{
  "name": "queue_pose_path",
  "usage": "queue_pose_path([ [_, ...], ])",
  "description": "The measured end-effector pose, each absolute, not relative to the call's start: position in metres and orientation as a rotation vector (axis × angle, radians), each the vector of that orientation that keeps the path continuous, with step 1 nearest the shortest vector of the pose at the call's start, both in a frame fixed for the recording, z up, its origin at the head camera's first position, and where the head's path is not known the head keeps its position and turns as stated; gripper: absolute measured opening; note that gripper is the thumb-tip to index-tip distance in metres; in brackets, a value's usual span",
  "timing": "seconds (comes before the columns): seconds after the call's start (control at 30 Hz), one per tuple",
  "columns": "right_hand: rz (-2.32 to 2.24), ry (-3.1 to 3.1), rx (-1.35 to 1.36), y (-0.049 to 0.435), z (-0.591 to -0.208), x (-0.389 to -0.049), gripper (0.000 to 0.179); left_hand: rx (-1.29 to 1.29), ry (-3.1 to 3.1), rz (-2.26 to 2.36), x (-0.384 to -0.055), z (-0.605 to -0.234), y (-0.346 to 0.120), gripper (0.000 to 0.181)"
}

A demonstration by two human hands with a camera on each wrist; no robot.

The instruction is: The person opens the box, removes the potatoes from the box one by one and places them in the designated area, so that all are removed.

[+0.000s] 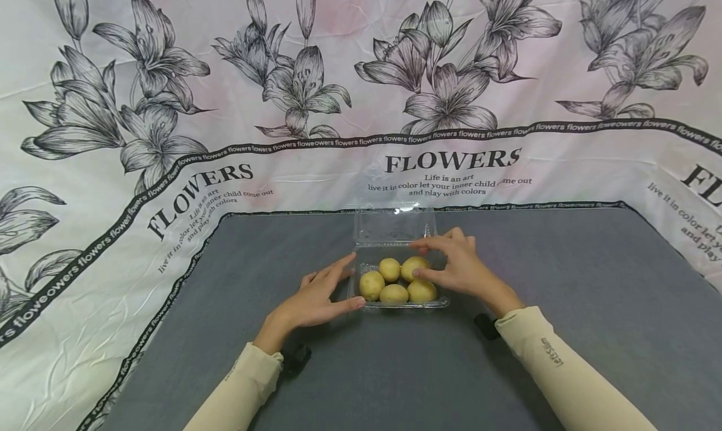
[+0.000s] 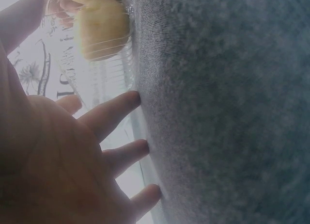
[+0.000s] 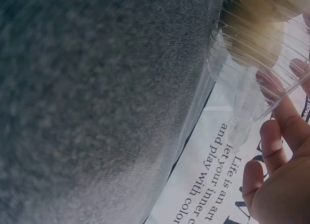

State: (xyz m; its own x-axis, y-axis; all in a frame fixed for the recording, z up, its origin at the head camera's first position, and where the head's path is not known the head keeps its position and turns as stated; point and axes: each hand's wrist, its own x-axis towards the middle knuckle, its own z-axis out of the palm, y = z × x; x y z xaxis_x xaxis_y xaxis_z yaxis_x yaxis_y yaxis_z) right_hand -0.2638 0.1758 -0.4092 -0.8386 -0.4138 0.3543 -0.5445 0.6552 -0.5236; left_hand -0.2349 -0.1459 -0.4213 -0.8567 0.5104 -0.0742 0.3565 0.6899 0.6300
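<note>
Several yellow potatoes (image 1: 372, 286) sit in a clear plastic clamshell box (image 1: 439, 303), its lid (image 1: 389, 226) standing raised at the back. My left hand (image 1: 318, 299) is at the box's left side, fingers extended and spread, thumb near the front left corner. In the left wrist view the left hand (image 2: 63, 151) has its fingertips low, close to the cloth. The right hand (image 1: 465, 268) reaches over the box's right wall. Its thumb lies on the back right potato (image 1: 413, 267), while the index finger extends behind that potato, apart from it. Through the ribbed wall, the right wrist view shows another potato (image 3: 252, 37).
A dark grey cloth (image 1: 361, 374) covers the table around the box. Behind and to the sides hangs a white flower-printed sheet (image 1: 316, 180). Dark wrist devices (image 1: 297, 358) sit under both cuffs.
</note>
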Motion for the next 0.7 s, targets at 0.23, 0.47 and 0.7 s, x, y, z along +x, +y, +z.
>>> queue_pose_path([
  [0.23,0.846,-2.697,0.731,0.1726,-0.4078,-0.2624,0.051,0.692,2.659,0.913,-0.2358,-0.422,-0.1462,0.093],
  [0.47,0.775,-2.737,0.708,0.1711,-0.4094,-0.2625,0.05,0.699,2.653,0.91,-0.2364,-0.4216,-0.1459,0.094],
  [0.7,0.718,-2.762,0.719,0.1713,-0.4102,-0.264,0.044,0.699,2.656,0.905,-0.2365,-0.4218,-0.1461,0.094],
])
